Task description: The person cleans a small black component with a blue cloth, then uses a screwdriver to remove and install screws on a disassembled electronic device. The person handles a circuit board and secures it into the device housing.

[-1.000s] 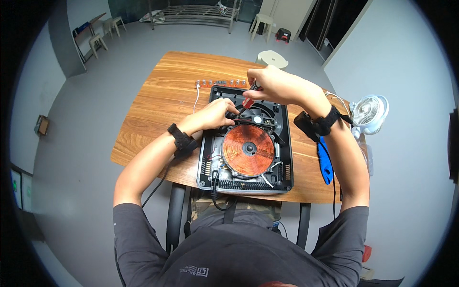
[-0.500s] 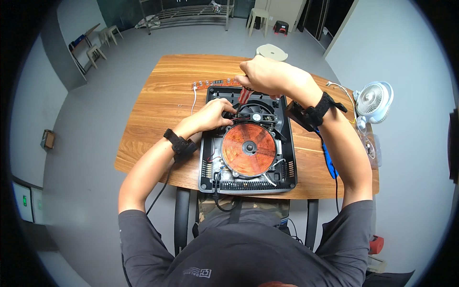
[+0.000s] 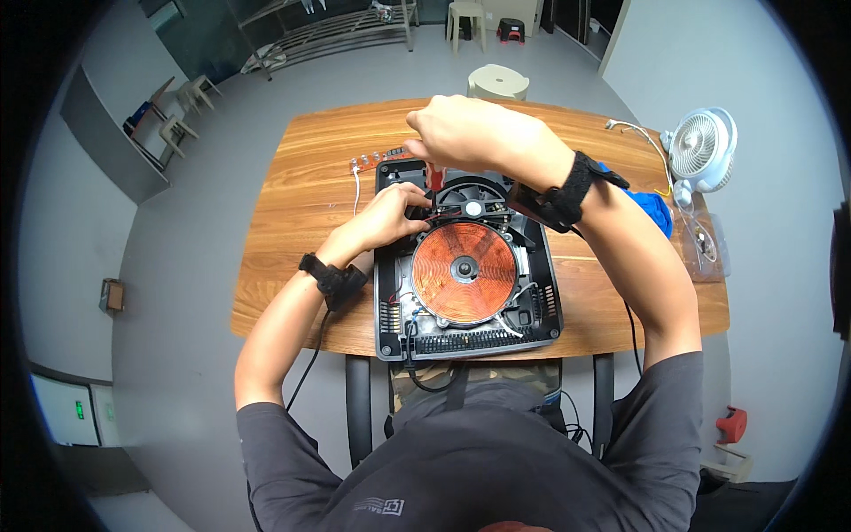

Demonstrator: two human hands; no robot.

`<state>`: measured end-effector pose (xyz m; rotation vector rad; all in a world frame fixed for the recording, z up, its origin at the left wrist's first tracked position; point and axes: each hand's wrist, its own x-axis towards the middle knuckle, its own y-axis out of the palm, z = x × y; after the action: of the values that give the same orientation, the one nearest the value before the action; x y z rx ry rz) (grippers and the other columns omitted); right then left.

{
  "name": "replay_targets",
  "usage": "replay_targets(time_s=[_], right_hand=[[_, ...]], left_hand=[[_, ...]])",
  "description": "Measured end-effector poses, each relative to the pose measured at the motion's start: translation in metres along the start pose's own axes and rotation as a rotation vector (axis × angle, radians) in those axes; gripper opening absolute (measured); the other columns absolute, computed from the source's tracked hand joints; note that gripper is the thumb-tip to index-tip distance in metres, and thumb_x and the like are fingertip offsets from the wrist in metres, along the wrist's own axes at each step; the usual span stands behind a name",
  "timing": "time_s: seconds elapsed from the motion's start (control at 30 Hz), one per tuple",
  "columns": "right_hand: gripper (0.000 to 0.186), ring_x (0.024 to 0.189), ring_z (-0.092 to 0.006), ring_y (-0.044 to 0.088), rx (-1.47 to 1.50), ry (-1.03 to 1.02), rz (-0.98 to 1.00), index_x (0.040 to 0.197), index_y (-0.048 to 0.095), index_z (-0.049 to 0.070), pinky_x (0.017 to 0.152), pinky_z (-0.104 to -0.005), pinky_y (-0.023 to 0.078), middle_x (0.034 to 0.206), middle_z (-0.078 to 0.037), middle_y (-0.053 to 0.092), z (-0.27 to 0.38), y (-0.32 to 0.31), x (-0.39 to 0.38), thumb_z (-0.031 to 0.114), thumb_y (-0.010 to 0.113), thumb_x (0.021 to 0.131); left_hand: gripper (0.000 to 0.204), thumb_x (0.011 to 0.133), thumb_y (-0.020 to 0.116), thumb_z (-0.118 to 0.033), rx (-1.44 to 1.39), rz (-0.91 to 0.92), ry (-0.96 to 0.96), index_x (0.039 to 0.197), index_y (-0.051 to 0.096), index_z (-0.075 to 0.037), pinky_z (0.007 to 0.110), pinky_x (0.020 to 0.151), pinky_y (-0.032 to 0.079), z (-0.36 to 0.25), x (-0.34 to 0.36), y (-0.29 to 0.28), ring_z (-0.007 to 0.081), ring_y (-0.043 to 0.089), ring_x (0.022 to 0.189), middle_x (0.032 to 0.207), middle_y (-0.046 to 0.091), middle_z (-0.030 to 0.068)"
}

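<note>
An open black appliance housing (image 3: 383, 284) holds a copper coil (image 3: 443, 275), wiring and, behind the coil, a black fan (image 3: 472, 209). My right hand (image 3: 461, 129) is closed high over the fan end, around a red-handled screwdriver (image 3: 434, 177) angled down into the housing; its tip is hard to see. My left hand (image 3: 390, 213) reaches in from the left, fingertips curled on black parts beside the fan; what they grip is hidden.
The wooden table (image 3: 275, 239) also bears an orange button board (image 3: 363, 162) with white cable, a blue cloth (image 3: 651, 213), a white fan (image 3: 700, 146) and a clear tray (image 3: 709, 248) at right. A pale stool (image 3: 496, 80) stands beyond it.
My right hand and screwdriver have shifted left and turned to a more upright angle. My left hand stays by the fan. The view has shifted slightly.
</note>
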<state>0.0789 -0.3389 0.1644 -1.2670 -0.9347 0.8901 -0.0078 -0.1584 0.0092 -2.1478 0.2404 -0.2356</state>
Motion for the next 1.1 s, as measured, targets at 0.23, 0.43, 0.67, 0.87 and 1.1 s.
replay_targets(time_s=[0.23, 0.43, 0.67, 0.87, 1.1], right_hand=[[0.035, 0.094, -0.0447, 0.071, -0.036, 0.035, -0.242, 0.113, 0.060, -0.004, 0.083, -0.0495, 0.058, 0.098, -0.023, 0.070, -0.006, 0.013, -0.013, 0.029, 0.060, 0.099], [0.032, 0.093, -0.0440, 0.071, 0.098, -0.118, -0.040, 0.114, 0.061, 0.002, 0.080, -0.0491, 0.058, 0.098, -0.022, 0.071, -0.005, 0.001, -0.004, 0.030, 0.067, 0.098], [0.045, 0.086, -0.0427, 0.074, -0.039, 0.074, -0.044, 0.097, 0.074, -0.003, 0.078, -0.0478, 0.061, 0.088, -0.025, 0.074, 0.009, -0.002, -0.007, 0.042, 0.063, 0.097], [0.051, 0.108, -0.0465, 0.068, 0.005, -0.068, 0.012, 0.130, 0.055, 0.000, 0.086, -0.0480, 0.058, 0.116, -0.028, 0.064, -0.004, 0.004, -0.010, 0.029, 0.070, 0.090], [0.024, 0.090, -0.0370, 0.075, -0.040, 0.024, -0.089, 0.094, 0.076, 0.002, 0.080, -0.0446, 0.061, 0.091, -0.020, 0.076, 0.006, 0.008, -0.004, 0.025, 0.068, 0.093]], left_hand=[[0.045, 0.080, 0.085, -0.019, 0.008, -0.013, 0.026, 0.118, 0.074, 0.003, 0.040, 0.106, 0.050, 0.001, 0.004, 0.003, 0.0359, 0.064, 0.120, 0.126, 0.067, 0.0202], [0.042, 0.081, 0.084, -0.016, -0.024, -0.002, -0.001, 0.116, 0.074, 0.005, 0.040, 0.104, 0.051, 0.001, 0.000, 0.000, 0.0354, 0.066, 0.117, 0.124, 0.068, 0.0195], [0.042, 0.081, 0.084, -0.014, -0.016, 0.008, -0.008, 0.118, 0.074, 0.003, 0.039, 0.105, 0.050, -0.006, 0.000, -0.002, 0.0347, 0.065, 0.120, 0.124, 0.067, 0.0203], [0.041, 0.082, 0.084, -0.015, 0.014, 0.011, 0.012, 0.116, 0.074, 0.005, 0.039, 0.104, 0.051, -0.008, 0.002, -0.003, 0.0350, 0.067, 0.118, 0.124, 0.069, 0.0195], [0.041, 0.082, 0.084, -0.014, 0.025, 0.009, 0.022, 0.116, 0.073, 0.005, 0.039, 0.103, 0.052, -0.010, 0.001, -0.003, 0.0353, 0.067, 0.117, 0.123, 0.069, 0.0200]])
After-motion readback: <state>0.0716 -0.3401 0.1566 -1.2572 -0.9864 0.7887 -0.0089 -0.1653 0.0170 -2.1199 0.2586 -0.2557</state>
